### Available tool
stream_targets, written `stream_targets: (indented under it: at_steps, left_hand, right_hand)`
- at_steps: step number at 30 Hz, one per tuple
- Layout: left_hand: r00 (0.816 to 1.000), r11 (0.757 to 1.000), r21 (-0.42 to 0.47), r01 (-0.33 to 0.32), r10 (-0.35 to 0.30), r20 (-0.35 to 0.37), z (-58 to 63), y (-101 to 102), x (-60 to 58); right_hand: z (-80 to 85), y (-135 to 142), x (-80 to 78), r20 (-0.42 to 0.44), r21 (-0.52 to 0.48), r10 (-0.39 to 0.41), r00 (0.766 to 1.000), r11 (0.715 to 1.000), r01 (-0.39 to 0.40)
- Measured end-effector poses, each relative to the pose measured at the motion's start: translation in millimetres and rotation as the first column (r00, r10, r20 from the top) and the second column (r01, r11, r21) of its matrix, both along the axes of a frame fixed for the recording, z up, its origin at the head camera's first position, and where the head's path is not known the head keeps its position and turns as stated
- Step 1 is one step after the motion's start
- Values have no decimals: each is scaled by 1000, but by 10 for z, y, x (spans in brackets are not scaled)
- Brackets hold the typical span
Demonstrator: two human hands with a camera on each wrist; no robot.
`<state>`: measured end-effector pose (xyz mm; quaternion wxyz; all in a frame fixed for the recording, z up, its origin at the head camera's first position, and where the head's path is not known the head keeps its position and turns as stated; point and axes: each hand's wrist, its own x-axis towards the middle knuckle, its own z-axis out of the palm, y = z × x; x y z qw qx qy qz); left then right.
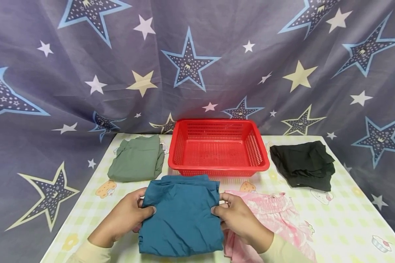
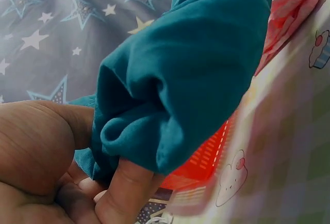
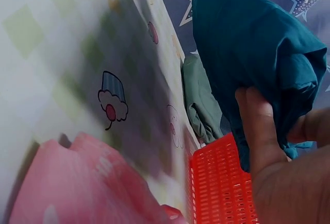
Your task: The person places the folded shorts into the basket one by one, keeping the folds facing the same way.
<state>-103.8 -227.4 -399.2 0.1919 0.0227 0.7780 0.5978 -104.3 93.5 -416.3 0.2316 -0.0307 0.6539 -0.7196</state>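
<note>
A folded teal garment [image 1: 181,219] is held up between both hands, raised over the near part of the table. My left hand [image 1: 131,212] grips its left edge, thumb in front and fingers behind. On the opposite edge my right hand [image 1: 235,215] pinches the cloth the same way. In the left wrist view, rolled layers of the teal cloth [image 2: 191,74] show at the side beside the thumb. Fingers press the underside of the teal bundle [image 3: 258,54] in the right wrist view. Just beyond the garment stands a red plastic basket [image 1: 217,153] with nothing in it.
A folded grey-green garment [image 1: 136,159] lies at the back left, left of the basket. Folded black cloth [image 1: 303,164] sits at the back right. Pink patterned clothing [image 1: 276,215] is spread under and beside the right forearm. A star-printed curtain [image 1: 197,102] hangs behind the table.
</note>
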Motion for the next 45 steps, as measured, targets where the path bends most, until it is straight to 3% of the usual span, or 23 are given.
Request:
stream_targets:
  at_steps: [10, 32, 45]
  left_hand:
    - [1000, 1000, 15, 11, -11, -11, 45, 66, 16]
    - [997, 1000, 10, 27, -26, -75, 84, 257, -32]
    - [995, 993, 91, 75, -68, -76, 96, 369, -63]
  right_hand:
    - [54, 83, 15, 1, -33, 6, 1000, 999, -6]
    - [162, 297, 26, -5, 17, -5, 1000, 1000, 5]
    - [203, 418, 62, -12, 20, -41, 999, 999, 41]
